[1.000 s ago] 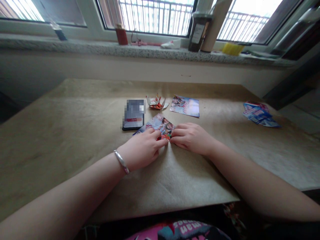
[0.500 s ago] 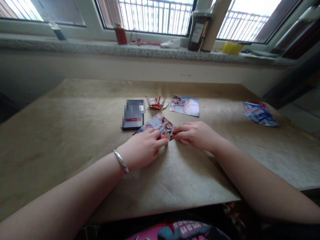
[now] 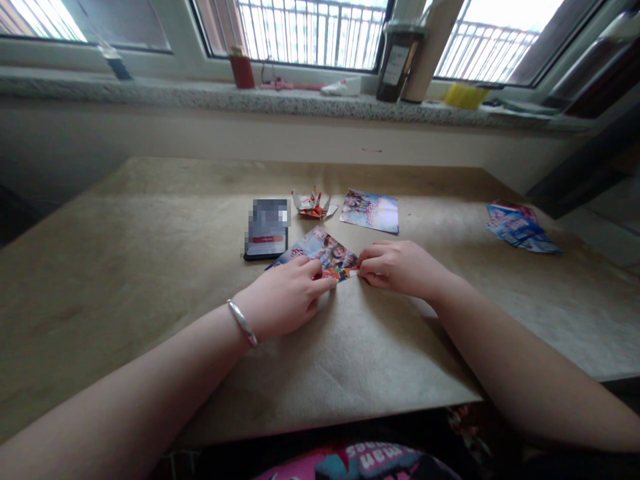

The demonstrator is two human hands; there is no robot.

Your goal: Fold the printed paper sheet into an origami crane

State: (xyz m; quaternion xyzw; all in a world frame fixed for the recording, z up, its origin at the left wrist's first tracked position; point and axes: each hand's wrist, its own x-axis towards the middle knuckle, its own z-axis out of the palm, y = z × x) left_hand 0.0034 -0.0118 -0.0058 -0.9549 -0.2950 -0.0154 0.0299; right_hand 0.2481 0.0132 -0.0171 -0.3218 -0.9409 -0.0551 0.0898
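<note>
A folded sheet of printed paper (image 3: 325, 247) lies flat on the table in front of me, one corner pointing away and a colourful strip along its near edge. My left hand (image 3: 285, 293), with a silver bangle at the wrist, presses on its left and near side, fingers bent. At the right corner, my right hand (image 3: 395, 267) pinches the paper between thumb and curled fingers. Beyond it sits a folded paper crane (image 3: 315, 205) in red and white. Left of the crane is a phone (image 3: 267, 233) with a blurred screen; another printed sheet (image 3: 371, 212) lies to the right.
At the far right of the table (image 3: 150, 220) is a pile of blue printed papers (image 3: 523, 227). Behind the table runs a stone windowsill (image 3: 175, 97) holding a red container (image 3: 242, 70), a dark jar (image 3: 396, 65) and a yellow object (image 3: 466, 96). The table's near edge is close to my body.
My right hand has slid a little to the right along the folded edge, uncovering more of the colourful strip and the right corner. My left hand has stayed in place.
</note>
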